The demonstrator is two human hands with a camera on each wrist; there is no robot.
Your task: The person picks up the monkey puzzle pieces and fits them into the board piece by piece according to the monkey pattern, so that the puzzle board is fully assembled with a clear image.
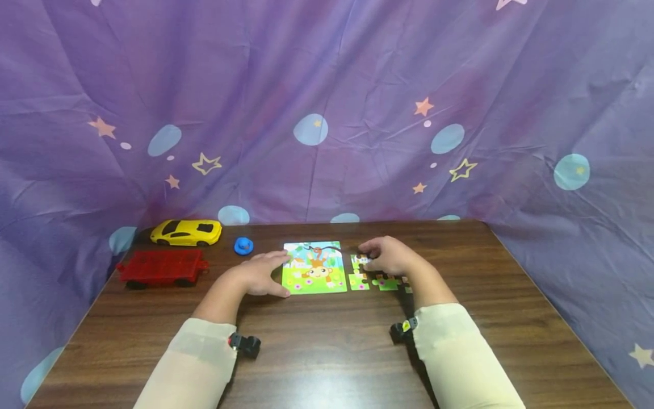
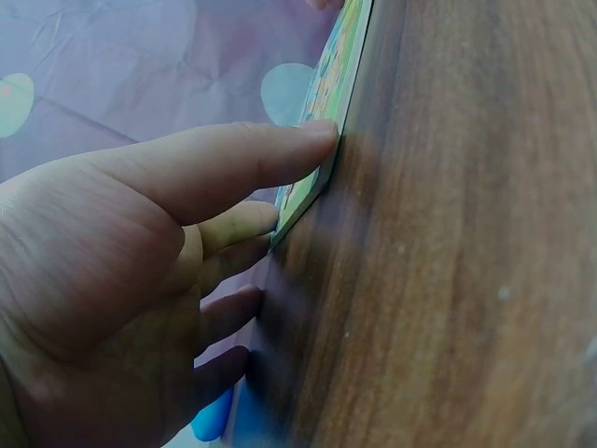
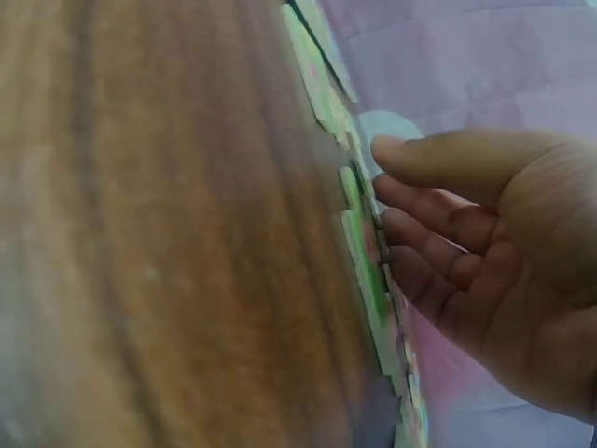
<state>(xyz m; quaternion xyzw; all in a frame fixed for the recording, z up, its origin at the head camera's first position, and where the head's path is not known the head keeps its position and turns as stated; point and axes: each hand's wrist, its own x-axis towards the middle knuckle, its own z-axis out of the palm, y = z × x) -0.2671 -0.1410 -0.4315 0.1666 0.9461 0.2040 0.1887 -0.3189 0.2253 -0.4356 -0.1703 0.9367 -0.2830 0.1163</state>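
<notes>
A square card with a bright monkey picture [image 1: 314, 281] lies flat on the brown wooden table [image 1: 327, 341]. Along its left edge is my left hand [image 1: 259, 276], fingers extended; in the left wrist view the thumb [image 2: 252, 161] rests at the card's near corner. Beside the card, on the right, lie several jigsaw pieces [image 1: 360, 283] in matching green and floral print. Over these pieces hovers my right hand [image 1: 392, 258], its fingers loosely bent. The right wrist view shows the fingertips close to the pieces [image 3: 366, 285], with nothing visibly held. Some pieces are hidden beneath the hand.
At the back left stand a yellow toy car [image 1: 188, 233], a red toy wagon [image 1: 163, 267] and a small blue hat-shaped toy [image 1: 243, 246]. A purple curtain [image 1: 357, 113] with stars hangs behind the table and along both sides.
</notes>
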